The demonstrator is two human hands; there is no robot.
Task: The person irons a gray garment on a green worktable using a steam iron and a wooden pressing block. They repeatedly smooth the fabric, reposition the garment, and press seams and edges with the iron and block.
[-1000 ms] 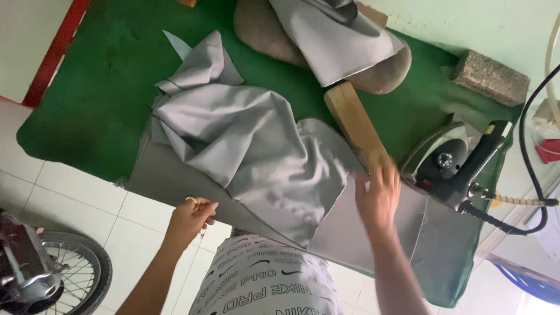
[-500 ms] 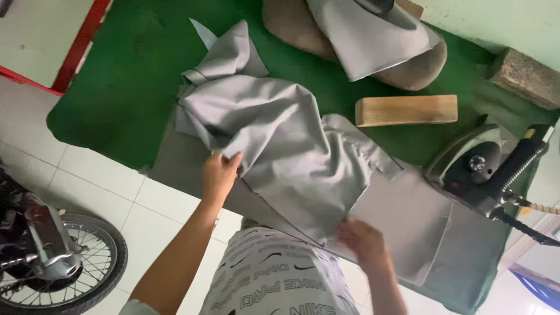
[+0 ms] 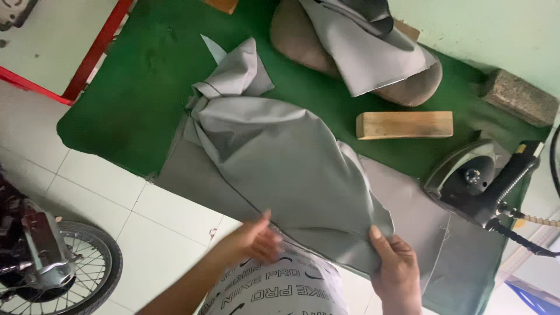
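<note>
Grey fabric (image 3: 280, 157), green table cover (image 3: 128, 99), tan wood block (image 3: 404, 125).

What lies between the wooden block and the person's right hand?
In the head view, grey fabric and bare green table cover lie between the wooden block and the right hand.

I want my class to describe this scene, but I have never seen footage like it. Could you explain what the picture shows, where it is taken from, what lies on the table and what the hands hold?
There is no machine: a person works with two bare hands, filmed by a camera worn on the head, looking down. The left hand and right hand both grip the near edge of a grey garment spread over a green table. Also on the table lie a wooden block, a steam iron with a black handle, a padded pressing cushion with more grey cloth draped on it, and a rough brick-like block. A wheel stands on the tiled floor at lower left.
</note>
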